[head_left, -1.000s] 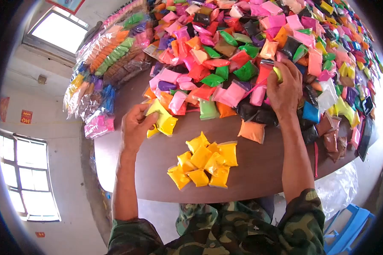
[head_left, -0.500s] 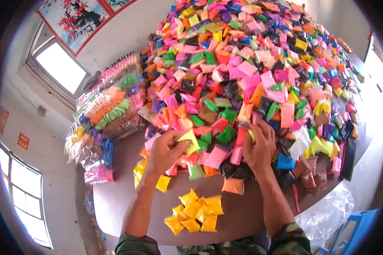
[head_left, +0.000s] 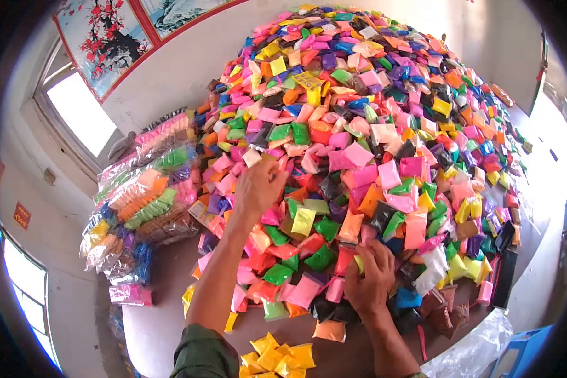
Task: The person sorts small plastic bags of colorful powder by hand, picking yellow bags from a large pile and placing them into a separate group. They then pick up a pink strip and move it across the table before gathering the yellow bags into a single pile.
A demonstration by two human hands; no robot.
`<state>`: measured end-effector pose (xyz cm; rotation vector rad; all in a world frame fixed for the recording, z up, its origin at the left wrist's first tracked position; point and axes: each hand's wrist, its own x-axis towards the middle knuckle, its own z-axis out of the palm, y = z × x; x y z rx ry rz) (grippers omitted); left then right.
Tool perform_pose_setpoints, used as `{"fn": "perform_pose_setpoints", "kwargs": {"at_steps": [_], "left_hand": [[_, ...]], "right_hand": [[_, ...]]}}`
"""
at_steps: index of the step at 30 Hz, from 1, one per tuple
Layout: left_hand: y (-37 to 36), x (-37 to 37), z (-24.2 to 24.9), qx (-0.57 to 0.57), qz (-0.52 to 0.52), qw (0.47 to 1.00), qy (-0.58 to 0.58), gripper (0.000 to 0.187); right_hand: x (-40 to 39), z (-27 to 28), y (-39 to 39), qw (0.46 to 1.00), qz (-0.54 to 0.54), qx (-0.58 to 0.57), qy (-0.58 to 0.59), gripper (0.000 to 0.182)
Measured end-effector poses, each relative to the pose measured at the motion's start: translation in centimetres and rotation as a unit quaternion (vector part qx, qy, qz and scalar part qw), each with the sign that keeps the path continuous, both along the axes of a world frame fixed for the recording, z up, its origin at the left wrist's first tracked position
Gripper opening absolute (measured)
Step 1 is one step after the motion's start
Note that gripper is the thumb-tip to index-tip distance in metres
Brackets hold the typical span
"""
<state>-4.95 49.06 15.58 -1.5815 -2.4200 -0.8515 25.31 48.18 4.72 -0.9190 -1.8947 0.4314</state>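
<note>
My left hand (head_left: 258, 188) is over the left-middle of a big heap of small coloured packets (head_left: 359, 154), its fingers curled. What it holds, if anything, is hidden by the fingers. A pale yellow packet (head_left: 303, 221) lies on the heap to the right of it, apart from the hand. Lower down, at the front of the heap, my right hand (head_left: 370, 280) is closed on a small yellow packet (head_left: 359, 263), of which only an edge shows. Around it are an orange packet (head_left: 351, 227), a green packet (head_left: 321, 257) and a pink packet (head_left: 303, 291).
A small pile of yellow-orange packets (head_left: 277, 358) sits on the brown table (head_left: 170, 321) near me. Large clear bags of sorted packets (head_left: 148, 201) are stacked at the left. A blue stool (head_left: 523, 353) and clear plastic sheeting (head_left: 475, 346) are at the lower right.
My left hand has let go of the pale yellow packet, now lying on the heap, and has reached farther up the heap. My right hand still holds its yellow packet. The view has shifted.
</note>
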Motion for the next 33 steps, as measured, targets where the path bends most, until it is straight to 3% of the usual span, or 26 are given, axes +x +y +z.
{"fn": "perform_pose_setpoints", "kwargs": {"at_steps": [6,13,14,18,22,25,29,33], "left_hand": [[4.7,-1.9,0.4,0.108,0.008,0.99,0.091,0.033],[15.2,-2.8,2.2,0.144,-0.063,0.981,0.109,0.045],[16.9,-3.7,1.2,0.166,-0.053,0.979,0.101,0.057],[21.9,-3.9,1.9,0.045,0.031,0.997,0.056,0.074],[25.4,-3.4,0.0,0.166,0.047,0.972,0.159,0.053],[26.1,-3.4,0.6,0.116,0.052,0.981,0.148,0.046],[26.8,-3.6,-0.1,0.13,0.105,0.971,0.172,0.037],[23.9,-3.7,0.5,0.22,0.026,0.965,0.139,0.032]], "right_hand": [[-0.1,-0.1,0.0,1.0,-0.001,-0.005,-0.01,0.034],[-0.1,-0.2,0.0,1.0,0.011,-0.006,-0.019,0.038],[0.0,-0.2,0.0,1.0,0.014,-0.005,-0.017,0.039],[0.3,-0.4,0.0,0.999,0.022,-0.02,-0.016,0.042],[0.7,0.4,0.2,0.998,0.036,-0.051,-0.009,0.042],[0.7,0.8,0.0,0.997,0.032,-0.063,-0.029,0.043],[0.7,0.7,0.0,0.996,0.034,-0.076,-0.016,0.039],[0.7,0.2,0.1,0.997,0.033,-0.063,0.005,0.038]]}}
